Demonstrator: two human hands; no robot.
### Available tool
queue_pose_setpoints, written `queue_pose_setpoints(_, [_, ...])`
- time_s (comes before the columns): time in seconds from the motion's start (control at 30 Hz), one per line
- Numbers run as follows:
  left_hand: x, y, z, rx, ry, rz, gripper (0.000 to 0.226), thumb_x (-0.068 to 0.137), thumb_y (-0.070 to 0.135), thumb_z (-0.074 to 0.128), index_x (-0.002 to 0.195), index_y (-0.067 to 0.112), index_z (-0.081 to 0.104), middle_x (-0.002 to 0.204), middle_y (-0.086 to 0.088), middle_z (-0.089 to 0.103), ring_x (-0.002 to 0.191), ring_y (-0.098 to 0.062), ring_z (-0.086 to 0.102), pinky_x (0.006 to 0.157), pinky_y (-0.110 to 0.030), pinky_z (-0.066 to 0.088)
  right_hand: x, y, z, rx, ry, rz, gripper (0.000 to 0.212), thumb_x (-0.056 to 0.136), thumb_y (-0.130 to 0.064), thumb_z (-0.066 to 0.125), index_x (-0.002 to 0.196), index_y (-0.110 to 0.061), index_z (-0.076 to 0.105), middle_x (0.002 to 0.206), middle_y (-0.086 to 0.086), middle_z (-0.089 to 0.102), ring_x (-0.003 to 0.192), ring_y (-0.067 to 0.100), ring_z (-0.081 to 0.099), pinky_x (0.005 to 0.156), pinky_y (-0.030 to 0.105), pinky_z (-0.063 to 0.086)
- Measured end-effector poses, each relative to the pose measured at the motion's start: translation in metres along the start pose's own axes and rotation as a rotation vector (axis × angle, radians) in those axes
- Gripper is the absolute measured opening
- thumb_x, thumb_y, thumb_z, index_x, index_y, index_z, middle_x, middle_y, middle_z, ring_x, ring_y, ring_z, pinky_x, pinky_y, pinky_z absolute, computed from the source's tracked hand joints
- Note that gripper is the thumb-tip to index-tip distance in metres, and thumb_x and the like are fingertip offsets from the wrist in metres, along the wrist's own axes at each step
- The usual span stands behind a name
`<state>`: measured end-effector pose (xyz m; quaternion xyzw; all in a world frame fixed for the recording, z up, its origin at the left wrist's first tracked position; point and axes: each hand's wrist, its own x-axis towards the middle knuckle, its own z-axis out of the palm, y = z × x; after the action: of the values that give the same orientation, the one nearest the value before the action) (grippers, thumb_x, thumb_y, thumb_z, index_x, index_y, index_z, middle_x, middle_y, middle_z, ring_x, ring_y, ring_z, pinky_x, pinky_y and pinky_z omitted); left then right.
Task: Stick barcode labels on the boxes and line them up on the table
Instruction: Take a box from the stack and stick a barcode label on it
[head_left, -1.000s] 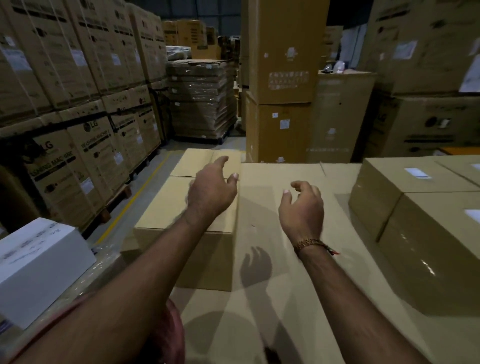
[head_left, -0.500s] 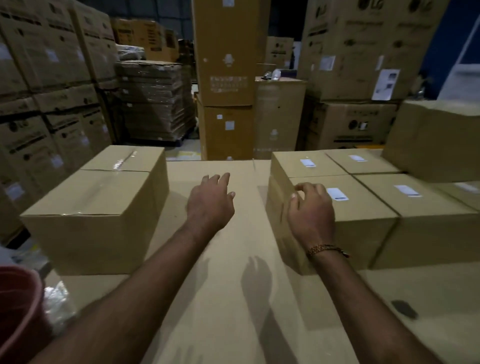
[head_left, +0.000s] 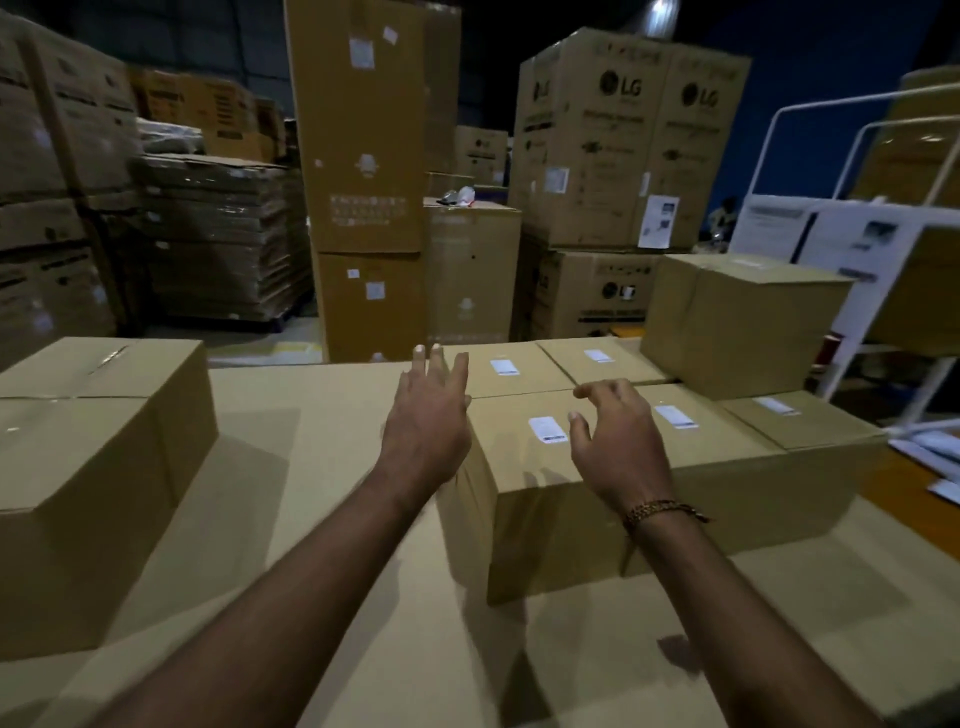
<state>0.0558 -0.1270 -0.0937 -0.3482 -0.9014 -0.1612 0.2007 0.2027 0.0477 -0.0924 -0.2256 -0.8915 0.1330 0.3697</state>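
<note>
Several brown boxes stand in two rows on the cardboard-covered table (head_left: 322, 519), each with a white barcode label on top. The nearest labelled box (head_left: 550, 519) carries its label (head_left: 547, 429) between my hands. My left hand (head_left: 427, 421) reaches over that box's left top edge with fingers straight and spread, holding nothing. My right hand (head_left: 615, 441) hovers above the box's top with fingers loosely curled, empty. An unlabelled taped box (head_left: 88, 467) stands at the left of the table.
Another brown box (head_left: 737, 317) sits stacked on the labelled rows at the right. A white metal trolley frame (head_left: 883, 249) stands at the far right. Tall cartons (head_left: 363, 156) rise behind the table, with pallets of cartons at left.
The view has swung right from the unlabelled box to the labelled rows. Both hands moved to the nearest labelled box; my right hand lifted off its front corner and is over its top.
</note>
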Motion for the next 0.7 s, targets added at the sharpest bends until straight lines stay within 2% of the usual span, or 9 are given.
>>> queue_pose_setpoints(0.13, [0.029,0.035,0.028,-0.091,-0.016,0.020,0.063,0.113,0.029,0.037,0.168,0.020,0.008,0.176,-0.015,0.004,0.162,-0.036,-0.002,0.130,-0.049,0.012,0.021,0.040,-0.016,-0.024,0.029,0.052,0.028,0.100,-0.027,0.064,0.128,-0.020,0.067,0.129,0.002,0.058,0.119,0.024,0.058,0.092,0.039,0.055])
queue_pose_setpoints(0.23, [0.049,0.068,0.048,-0.117,-0.037,0.044,0.062,0.114,0.030,0.036,0.169,0.018,0.008,0.176,-0.015,0.003,0.162,-0.035,-0.003,0.129,-0.047,0.011,0.041,0.077,-0.029,-0.022,0.052,0.093,0.030,0.101,-0.029,0.063,0.130,-0.021,0.066,0.130,0.001,0.058,0.121,0.024,0.058,0.095,0.042,0.056])
queue_pose_setpoints(0.33, [0.074,0.107,0.065,-0.110,-0.055,0.076,0.063,0.114,0.030,0.036,0.169,0.018,0.006,0.176,-0.016,0.002,0.162,-0.036,-0.003,0.130,-0.048,0.012,0.065,0.122,-0.040,-0.011,0.085,0.122,0.031,0.101,-0.027,0.063,0.131,-0.018,0.066,0.129,0.003,0.059,0.119,0.025,0.059,0.094,0.039,0.054])
queue_pose_setpoints(0.47, [0.116,0.165,0.088,-0.114,-0.010,0.091,0.065,0.113,0.033,0.037,0.168,0.018,0.007,0.175,-0.015,0.008,0.162,-0.035,0.002,0.130,-0.049,0.017,0.109,0.190,-0.051,-0.005,0.107,0.123,0.032,0.101,-0.027,0.061,0.131,-0.017,0.066,0.128,0.003,0.059,0.118,0.026,0.059,0.095,0.044,0.056])
queue_pose_setpoints(0.7, [0.203,0.275,0.137,-0.152,0.013,0.022,0.064,0.113,0.037,0.036,0.168,0.018,0.010,0.175,-0.014,0.013,0.162,-0.034,0.007,0.130,-0.048,0.020,0.201,0.319,-0.073,0.005,0.101,0.112,0.034,0.104,-0.031,0.059,0.137,-0.020,0.061,0.135,0.003,0.057,0.122,0.024,0.057,0.096,0.043,0.054])
